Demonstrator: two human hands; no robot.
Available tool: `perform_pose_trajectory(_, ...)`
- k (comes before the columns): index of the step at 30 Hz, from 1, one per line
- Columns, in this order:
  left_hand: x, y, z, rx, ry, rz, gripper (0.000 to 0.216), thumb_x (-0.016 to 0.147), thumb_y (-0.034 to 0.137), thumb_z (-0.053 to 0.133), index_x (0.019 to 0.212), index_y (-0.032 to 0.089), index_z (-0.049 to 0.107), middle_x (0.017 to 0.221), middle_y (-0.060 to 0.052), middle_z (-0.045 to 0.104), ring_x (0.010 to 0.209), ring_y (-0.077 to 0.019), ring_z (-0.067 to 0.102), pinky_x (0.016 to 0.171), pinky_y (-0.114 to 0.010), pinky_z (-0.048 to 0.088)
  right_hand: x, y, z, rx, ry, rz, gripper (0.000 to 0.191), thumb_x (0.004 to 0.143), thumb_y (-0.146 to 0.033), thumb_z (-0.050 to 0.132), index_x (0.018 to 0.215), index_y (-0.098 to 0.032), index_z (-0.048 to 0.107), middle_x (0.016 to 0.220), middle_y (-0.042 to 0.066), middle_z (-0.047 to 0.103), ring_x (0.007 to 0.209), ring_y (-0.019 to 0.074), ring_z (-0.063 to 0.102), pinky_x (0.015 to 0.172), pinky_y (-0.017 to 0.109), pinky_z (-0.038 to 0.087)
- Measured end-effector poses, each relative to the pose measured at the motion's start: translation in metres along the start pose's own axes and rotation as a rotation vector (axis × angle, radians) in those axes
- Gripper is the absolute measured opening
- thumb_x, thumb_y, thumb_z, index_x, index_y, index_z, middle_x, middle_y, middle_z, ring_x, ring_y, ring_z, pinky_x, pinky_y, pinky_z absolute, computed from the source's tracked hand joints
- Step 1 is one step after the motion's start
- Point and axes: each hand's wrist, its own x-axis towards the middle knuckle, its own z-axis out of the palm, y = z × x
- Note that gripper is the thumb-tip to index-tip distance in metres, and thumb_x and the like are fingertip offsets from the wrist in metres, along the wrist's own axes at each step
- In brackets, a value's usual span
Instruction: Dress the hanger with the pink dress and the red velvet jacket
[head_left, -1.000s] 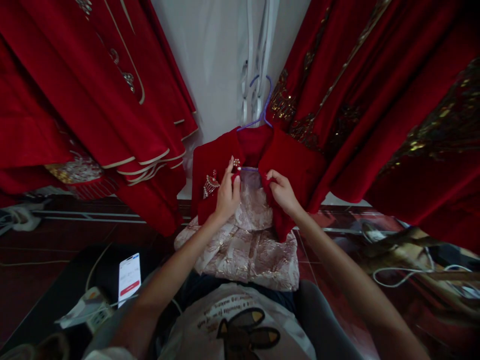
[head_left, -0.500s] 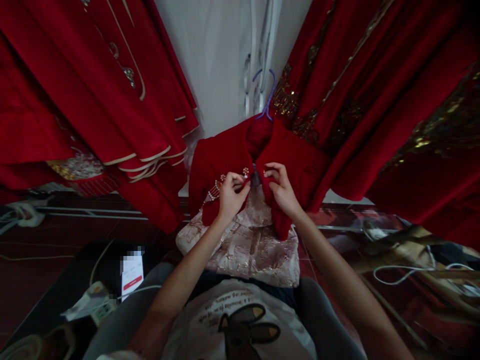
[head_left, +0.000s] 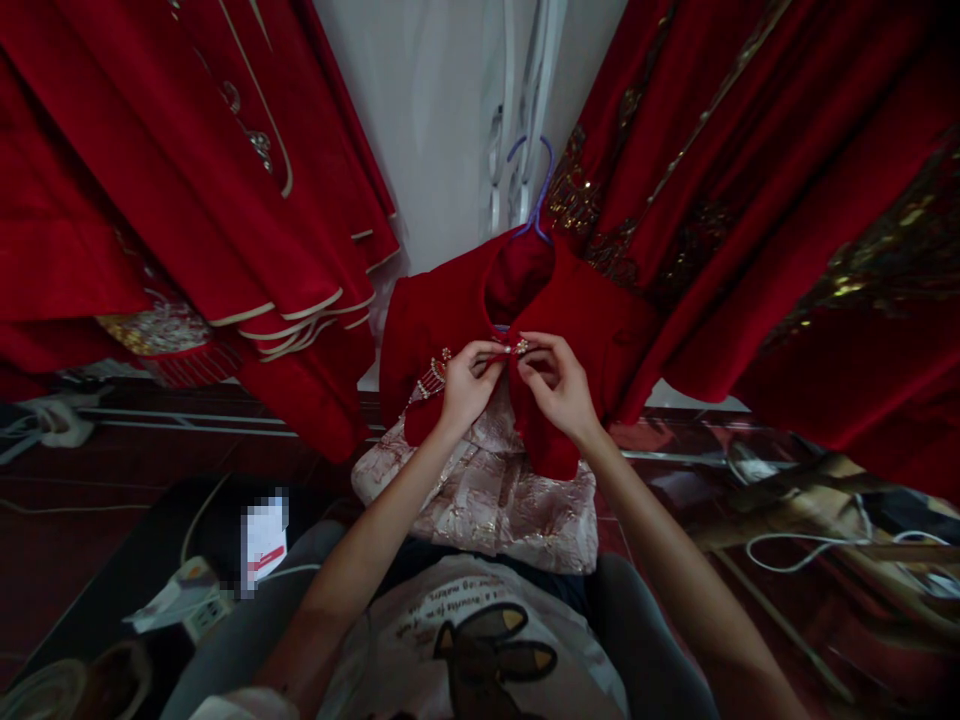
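Note:
A short red jacket (head_left: 442,300) hangs on a purple hanger (head_left: 538,200) in front of me. Its two front edges meet just below the neckline, where small pearl-like fastenings (head_left: 521,347) show. My left hand (head_left: 469,385) pinches one front edge there, and my right hand (head_left: 559,385) pinches the other, fingertips almost touching. A beaded ornament (head_left: 431,378) with strands lies on the jacket beside my left hand. Beneath the jacket, a pale pink brocade garment (head_left: 510,510) with a metallic sheen rests over my lap. The exact hold of the fingertips is too small to make out.
Red garments (head_left: 300,250) hang at left, and red garments with gold sequins (head_left: 750,250) at right. White doors (head_left: 420,120) stand behind. A lit phone (head_left: 266,540) and a power strip (head_left: 206,605) lie at lower left. Cables and wooden pieces (head_left: 810,510) are at right.
Both hands have come together, bringing the jacket's front edges from apart to meeting at the neckline. The gap that showed the hanger and brocade between them has closed.

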Motion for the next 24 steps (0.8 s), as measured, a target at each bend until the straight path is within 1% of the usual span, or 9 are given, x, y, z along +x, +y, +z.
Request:
perform_pose_trajectory(2, -0.001, 0.002, -0.002, 0.038, -0.008, 0.065, 0.020, 0.076, 0.005, 0.057, 0.091, 0.017, 0.063, 0.096, -0.004, 0.066, 0.091, -0.0131, 0.066, 0.088, -0.029, 0.053, 0.002, -0.001, 0.000, 0.047, 0.037, 0.017, 0.030, 0.087, -0.031, 0.060, 0.117, -0.025, 0.059, 0.110, 0.006, 0.061, 0.091, 0.0163, 0.064, 0.068, 0.027, 0.060)
perform_pose_trajectory(4, -0.001, 0.002, -0.003, 0.122, -0.031, 0.114, 0.025, 0.076, 0.002, 0.054, 0.094, 0.018, 0.062, 0.098, -0.005, 0.064, 0.092, -0.0129, 0.064, 0.086, -0.027, 0.053, 0.004, 0.000, 0.000, 0.085, 0.060, 0.030, 0.026, 0.089, -0.035, 0.060, 0.112, -0.025, 0.062, 0.105, 0.006, 0.063, 0.090, 0.0162, 0.065, 0.069, 0.028, 0.062)
perform_pose_trajectory(8, 0.004, -0.001, -0.006, 0.254, -0.138, 0.158, 0.030, 0.075, -0.001, 0.052, 0.096, 0.019, 0.058, 0.099, -0.004, 0.063, 0.089, -0.0129, 0.063, 0.079, -0.025, 0.052, 0.010, 0.004, 0.002, 0.106, 0.104, 0.014, 0.022, 0.088, -0.036, 0.062, 0.106, -0.024, 0.065, 0.103, 0.005, 0.065, 0.088, 0.0163, 0.067, 0.072, 0.031, 0.063)
perform_pose_trajectory(12, 0.010, 0.001, -0.010, 0.370, -0.199, 0.219, 0.032, 0.077, -0.001, 0.051, 0.101, 0.020, 0.055, 0.100, -0.004, 0.061, 0.085, -0.0124, 0.060, 0.077, -0.025, 0.051, 0.014, 0.005, 0.006, 0.044, 0.171, -0.016, 0.020, 0.089, -0.035, 0.061, 0.104, -0.023, 0.067, 0.106, 0.005, 0.065, 0.087, 0.0160, 0.068, 0.072, 0.031, 0.063)
perform_pose_trajectory(17, 0.014, 0.015, -0.017, 0.520, -0.288, 0.280, 0.032, 0.078, 0.001, 0.049, 0.102, 0.020, 0.056, 0.099, -0.003, 0.060, 0.086, -0.0126, 0.060, 0.077, -0.023, 0.049, 0.014, 0.001, 0.009, -0.066, 0.231, -0.051, 0.021, 0.090, -0.034, 0.058, 0.104, -0.023, 0.069, 0.104, 0.005, 0.067, 0.088, 0.0162, 0.069, 0.073, 0.030, 0.062)
perform_pose_trajectory(19, 0.015, 0.022, -0.018, 0.580, -0.302, 0.290, 0.027, 0.081, 0.004, 0.047, 0.100, 0.021, 0.057, 0.098, -0.003, 0.060, 0.084, -0.0129, 0.060, 0.077, -0.024, 0.048, 0.013, -0.001, 0.009, -0.108, 0.242, -0.066, 0.021, 0.091, -0.033, 0.058, 0.104, -0.023, 0.071, 0.102, 0.005, 0.068, 0.088, 0.0166, 0.068, 0.075, 0.030, 0.061)
perform_pose_trajectory(21, 0.016, 0.028, -0.017, 0.642, -0.279, 0.296, 0.019, 0.085, 0.010, 0.047, 0.096, 0.021, 0.058, 0.094, -0.002, 0.061, 0.077, -0.0124, 0.059, 0.074, -0.025, 0.047, 0.011, -0.003, 0.009, -0.135, 0.249, -0.076, 0.021, 0.091, -0.033, 0.058, 0.104, -0.024, 0.072, 0.102, 0.005, 0.069, 0.090, 0.0172, 0.068, 0.078, 0.031, 0.060)
perform_pose_trajectory(23, 0.017, 0.032, -0.015, 0.713, -0.242, 0.321, 0.007, 0.088, 0.020, 0.051, 0.090, 0.021, 0.058, 0.087, -0.001, 0.061, 0.070, -0.0123, 0.057, 0.068, -0.025, 0.045, 0.010, -0.005, 0.008, -0.146, 0.251, -0.080, 0.022, 0.090, -0.033, 0.058, 0.104, -0.025, 0.073, 0.103, 0.005, 0.070, 0.093, 0.0183, 0.068, 0.082, 0.033, 0.060)
perform_pose_trajectory(24, 0.018, 0.034, -0.013, 0.752, -0.223, 0.344, 0.006, 0.087, 0.025, 0.054, 0.086, 0.020, 0.058, 0.084, -0.001, 0.061, 0.068, -0.0124, 0.056, 0.065, -0.025, 0.043, 0.010, -0.005, 0.008, -0.149, 0.250, -0.080, 0.022, 0.090, -0.033, 0.058, 0.104, -0.025, 0.073, 0.104, 0.005, 0.071, 0.095, 0.0188, 0.068, 0.084, 0.034, 0.059)
